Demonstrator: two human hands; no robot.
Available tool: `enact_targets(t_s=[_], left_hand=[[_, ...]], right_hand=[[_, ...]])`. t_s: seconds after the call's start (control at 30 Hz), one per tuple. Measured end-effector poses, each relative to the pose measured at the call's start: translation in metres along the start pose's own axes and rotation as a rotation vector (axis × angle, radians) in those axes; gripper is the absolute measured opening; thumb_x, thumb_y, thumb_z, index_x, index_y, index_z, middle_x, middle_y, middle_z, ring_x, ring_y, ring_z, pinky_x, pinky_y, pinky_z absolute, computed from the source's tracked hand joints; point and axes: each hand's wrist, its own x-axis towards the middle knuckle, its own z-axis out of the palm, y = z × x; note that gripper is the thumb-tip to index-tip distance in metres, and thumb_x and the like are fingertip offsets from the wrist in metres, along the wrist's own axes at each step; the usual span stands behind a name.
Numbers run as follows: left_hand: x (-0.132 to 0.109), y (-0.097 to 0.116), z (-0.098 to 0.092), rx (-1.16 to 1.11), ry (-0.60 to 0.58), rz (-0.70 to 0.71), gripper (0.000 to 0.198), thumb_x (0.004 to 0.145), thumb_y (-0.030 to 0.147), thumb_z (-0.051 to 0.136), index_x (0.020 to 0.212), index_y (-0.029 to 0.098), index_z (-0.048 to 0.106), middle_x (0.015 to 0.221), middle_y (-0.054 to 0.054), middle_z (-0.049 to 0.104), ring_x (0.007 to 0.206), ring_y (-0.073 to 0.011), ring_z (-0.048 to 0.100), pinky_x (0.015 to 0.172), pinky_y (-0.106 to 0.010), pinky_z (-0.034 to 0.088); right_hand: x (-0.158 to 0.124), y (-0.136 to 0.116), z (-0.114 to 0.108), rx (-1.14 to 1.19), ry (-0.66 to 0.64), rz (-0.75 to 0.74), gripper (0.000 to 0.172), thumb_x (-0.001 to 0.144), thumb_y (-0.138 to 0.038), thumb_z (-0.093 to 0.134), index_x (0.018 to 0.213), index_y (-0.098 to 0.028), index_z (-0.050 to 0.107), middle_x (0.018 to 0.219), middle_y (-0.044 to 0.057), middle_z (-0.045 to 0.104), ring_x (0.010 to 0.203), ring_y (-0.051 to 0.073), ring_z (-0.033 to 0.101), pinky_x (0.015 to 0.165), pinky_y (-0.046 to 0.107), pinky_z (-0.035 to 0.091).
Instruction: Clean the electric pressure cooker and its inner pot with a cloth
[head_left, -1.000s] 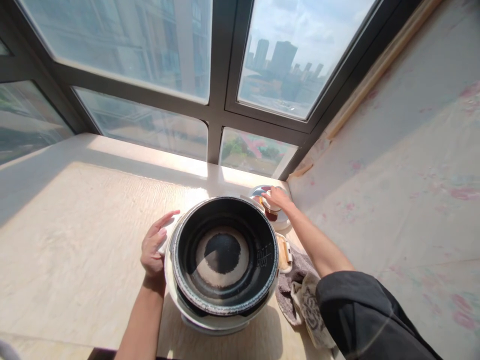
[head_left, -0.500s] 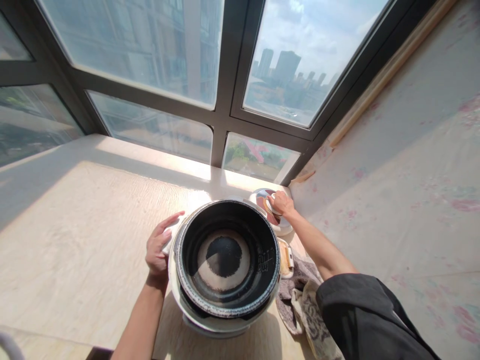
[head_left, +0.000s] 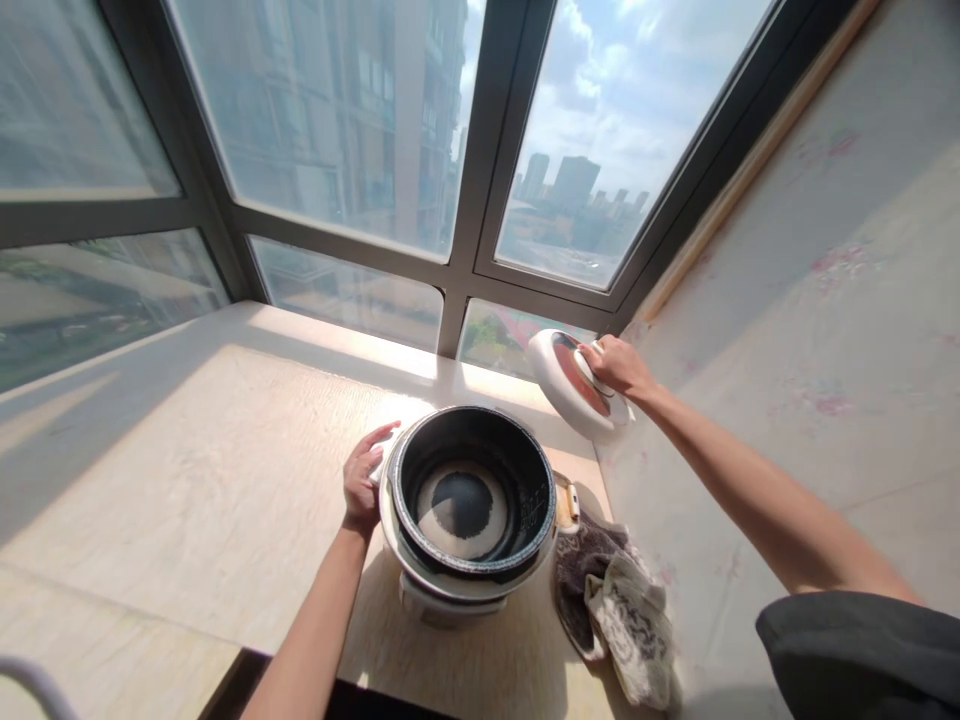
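A white cooker point(head_left: 420, 575) with a dark inner pot point(head_left: 469, 495) stands uncovered on the pale counter point(head_left: 187, 480). My left hand point(head_left: 362, 478) rests on the cooker's left side, fingers curled against it. My right hand point(head_left: 619, 365) grips the handle of the white lid point(head_left: 574, 385), which has a reddish centre. The lid hangs tilted in the air behind and to the right of the pot, near the window corner.
Crumpled cloths point(head_left: 619, 600) lie on the counter right of the cooker. A covered wall point(head_left: 810, 300) runs along the right. Window frames point(head_left: 480, 200) stand behind the counter. The counter's front edge point(head_left: 247, 660) is just below the cooker.
My right hand has lifted the lid off the counter and tilted it up in the air. The camera has pulled back and up. My left hand stays on the cooker.
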Motion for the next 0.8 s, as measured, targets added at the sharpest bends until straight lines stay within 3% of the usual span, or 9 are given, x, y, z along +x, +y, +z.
enact_targets(t_s=[0.2,0.37,0.6,0.8], left_hand=[[0.000,-0.001,0.002,-0.051,0.003,-0.043,0.040,0.083,0.037,0.055,0.109,0.013,0.075,0.125,-0.014,0.072,0.125,-0.0337,0.061,0.113,-0.045,0.042],[0.000,0.002,0.003,-0.107,0.019,-0.056,0.039,0.081,0.034,0.057,0.108,0.013,0.075,0.126,-0.014,0.072,0.127,-0.0335,0.059,0.112,-0.044,0.041],[-0.002,0.010,0.002,-0.125,0.013,-0.059,0.028,0.077,0.027,0.059,0.097,0.015,0.076,0.122,-0.016,0.072,0.121,-0.0311,0.062,0.100,-0.040,0.050],[-0.001,0.010,0.005,-0.184,0.005,-0.183,0.043,0.072,0.030,0.058,0.108,0.013,0.074,0.126,-0.014,0.069,0.115,-0.0292,0.064,0.088,-0.034,0.053]], right_hand=[[-0.032,-0.031,-0.072,0.068,0.099,-0.097,0.043,0.103,-0.051,0.045,0.101,-0.014,0.066,0.108,0.020,0.073,0.100,0.031,0.067,0.074,0.032,0.042],[-0.080,-0.076,-0.110,0.117,0.130,-0.240,0.039,0.103,-0.051,0.046,0.097,-0.017,0.065,0.098,0.013,0.073,0.088,0.025,0.065,0.070,0.030,0.040],[-0.136,-0.136,-0.122,-0.046,0.106,-0.403,0.035,0.103,-0.049,0.049,0.103,-0.016,0.063,0.104,0.014,0.070,0.089,0.026,0.066,0.069,0.030,0.039],[-0.167,-0.170,-0.115,-0.144,0.022,-0.421,0.045,0.106,-0.053,0.043,0.114,-0.013,0.063,0.115,0.018,0.068,0.096,0.029,0.069,0.071,0.031,0.043]])
